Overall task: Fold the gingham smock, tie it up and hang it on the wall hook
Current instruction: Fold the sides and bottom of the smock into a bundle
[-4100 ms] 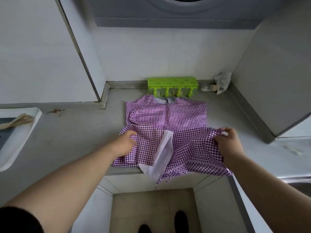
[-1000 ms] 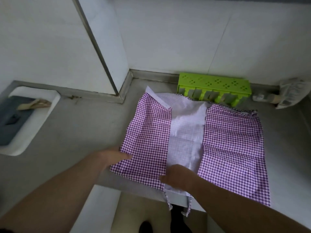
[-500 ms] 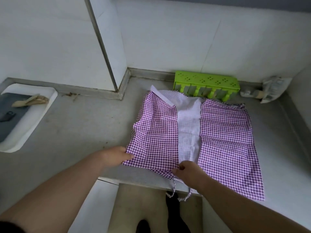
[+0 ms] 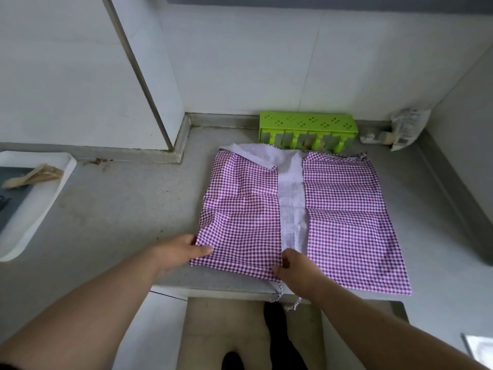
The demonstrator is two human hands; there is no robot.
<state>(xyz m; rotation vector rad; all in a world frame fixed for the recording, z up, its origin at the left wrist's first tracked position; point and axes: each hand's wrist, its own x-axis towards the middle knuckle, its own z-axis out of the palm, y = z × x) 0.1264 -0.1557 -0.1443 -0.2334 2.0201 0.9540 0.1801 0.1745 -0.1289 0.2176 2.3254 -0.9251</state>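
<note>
I see the gingham smock (image 4: pixel 298 217) spread flat near the front edge of the grey surface (image 4: pixel 112 209), its back hem almost touching the green rack (image 4: pixel 306 130) at the rear wall. Both side panels are turned in, leaving a pale strip of lining (image 4: pixel 292 206) bare down the middle. My left hand (image 4: pixel 178 251) pinches the front left corner of the left panel, thumb on top of the cloth. My right hand (image 4: pixel 296 267) grips the inner front corner of that same panel; the fingers curl under the hem, so I cannot tell how firmly they close. Two thin ties (image 4: pixel 286 303) dangle over the front edge. I judge the fold half done. The risk is that lifting this panel drags the whole smock forward off the edge, since so little surface lies in front. The loose ties could also get trapped inside the fold, leaving nothing to knot
</note>
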